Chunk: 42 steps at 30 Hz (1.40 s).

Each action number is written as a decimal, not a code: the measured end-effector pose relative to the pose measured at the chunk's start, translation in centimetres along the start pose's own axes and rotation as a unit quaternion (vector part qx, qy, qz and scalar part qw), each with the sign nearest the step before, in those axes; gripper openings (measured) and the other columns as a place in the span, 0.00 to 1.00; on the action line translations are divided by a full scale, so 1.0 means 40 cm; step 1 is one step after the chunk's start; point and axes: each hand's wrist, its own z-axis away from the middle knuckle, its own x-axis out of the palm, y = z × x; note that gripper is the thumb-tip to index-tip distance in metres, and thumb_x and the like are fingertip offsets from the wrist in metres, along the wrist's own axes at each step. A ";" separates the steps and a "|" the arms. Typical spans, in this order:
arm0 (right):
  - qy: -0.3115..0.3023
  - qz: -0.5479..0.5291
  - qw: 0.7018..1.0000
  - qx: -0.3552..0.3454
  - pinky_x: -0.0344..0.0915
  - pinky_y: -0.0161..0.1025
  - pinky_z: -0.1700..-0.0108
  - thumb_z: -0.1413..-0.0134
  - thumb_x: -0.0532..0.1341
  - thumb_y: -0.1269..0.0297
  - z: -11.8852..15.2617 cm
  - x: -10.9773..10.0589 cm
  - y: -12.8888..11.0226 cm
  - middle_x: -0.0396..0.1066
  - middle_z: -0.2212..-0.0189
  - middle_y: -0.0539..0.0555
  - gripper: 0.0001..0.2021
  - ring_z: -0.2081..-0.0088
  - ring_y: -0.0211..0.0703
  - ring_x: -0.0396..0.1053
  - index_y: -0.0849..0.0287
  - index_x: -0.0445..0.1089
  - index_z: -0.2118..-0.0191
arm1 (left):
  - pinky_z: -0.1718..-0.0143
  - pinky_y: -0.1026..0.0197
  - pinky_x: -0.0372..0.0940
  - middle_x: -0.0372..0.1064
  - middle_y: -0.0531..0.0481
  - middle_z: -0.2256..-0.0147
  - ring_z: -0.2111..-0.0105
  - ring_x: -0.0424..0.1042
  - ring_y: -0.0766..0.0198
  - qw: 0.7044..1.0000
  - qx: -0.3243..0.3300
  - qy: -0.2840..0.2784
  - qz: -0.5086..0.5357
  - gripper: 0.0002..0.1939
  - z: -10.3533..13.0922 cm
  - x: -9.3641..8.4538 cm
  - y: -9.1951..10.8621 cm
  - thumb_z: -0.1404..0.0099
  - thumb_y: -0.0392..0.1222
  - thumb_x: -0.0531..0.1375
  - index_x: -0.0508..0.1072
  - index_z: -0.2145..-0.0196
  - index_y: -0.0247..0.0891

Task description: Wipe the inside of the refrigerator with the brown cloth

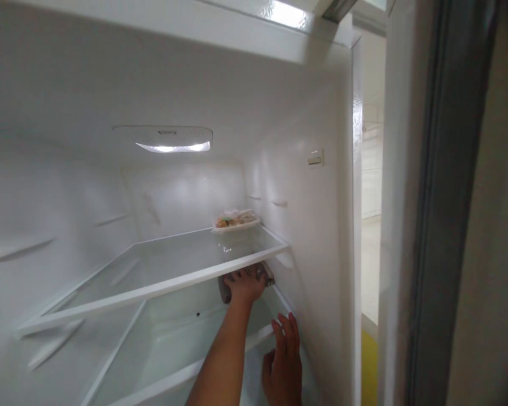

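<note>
My left hand (248, 283) reaches into the fridge under the upper shelf. Its fingers are over a dark package (225, 289), which lies at the right side of the lower glass shelf; its contents cannot be made out. Closer to me, my right hand (283, 355) is up at the right end of the lower shelf's white front edge (260, 337). Its fingers are stretched out and it holds nothing; the fingertips are at the edge.
On the upper glass shelf (173, 256), a clear plastic-wrapped food tray (236, 221) sits in the back right corner. A lit lamp (173, 148) is on the ceiling. The right wall carries a small switch (315, 160). The fridge door (444, 225) stands open at the right.
</note>
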 end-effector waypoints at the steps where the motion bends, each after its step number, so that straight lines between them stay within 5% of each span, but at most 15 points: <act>1: -0.001 -0.003 1.000 0.002 0.70 0.59 0.43 0.55 0.50 0.84 -0.002 -0.005 -0.004 0.62 0.38 0.62 0.36 0.29 0.55 0.48 0.57 0.58 0.38 | 0.42 0.20 0.46 0.49 0.29 0.31 0.33 0.48 0.25 1.000 -0.005 0.013 -0.005 0.37 0.012 0.001 0.003 0.33 0.61 0.41 0.56 0.32 0.45; 15: -0.065 -0.041 0.997 0.014 0.67 0.52 0.37 0.56 0.49 0.84 -0.014 -0.080 -0.002 0.58 0.33 0.53 0.41 0.30 0.48 0.51 0.52 0.57 0.34 | 0.41 0.20 0.45 0.47 0.30 0.30 0.32 0.45 0.25 1.000 0.004 -0.012 -0.005 0.37 0.218 -0.044 0.044 0.34 0.62 0.42 0.55 0.32 0.46; 24: -0.112 0.002 0.993 -0.047 0.64 0.54 0.35 0.58 0.47 0.86 -0.001 -0.131 0.029 0.49 0.29 0.54 0.50 0.29 0.50 0.48 0.51 0.39 0.27 | 0.38 0.22 0.40 0.46 0.36 0.29 0.30 0.42 0.29 0.999 -0.006 -0.019 0.026 0.36 0.310 -0.052 0.038 0.34 0.63 0.41 0.55 0.32 0.50; 36: -0.114 0.055 0.990 -0.061 0.62 0.49 0.34 0.52 0.48 0.87 0.002 -0.133 0.031 0.53 0.30 0.55 0.49 0.28 0.46 0.44 0.51 0.29 0.27 | 0.37 0.27 0.45 0.51 0.41 0.31 0.31 0.48 0.34 1.000 -0.005 0.018 0.007 0.33 0.420 -0.100 -0.126 0.33 0.61 0.44 0.59 0.34 0.51; 42: -0.120 0.055 0.990 -0.051 0.56 0.47 0.32 0.52 0.47 0.88 0.003 -0.134 0.029 0.49 0.29 0.54 0.50 0.27 0.45 0.42 0.49 0.26 0.27 | 0.36 0.32 0.50 0.58 0.44 0.33 0.34 0.56 0.41 0.993 0.015 0.107 -0.043 0.29 0.497 -0.088 -0.228 0.31 0.55 0.44 0.63 0.36 0.50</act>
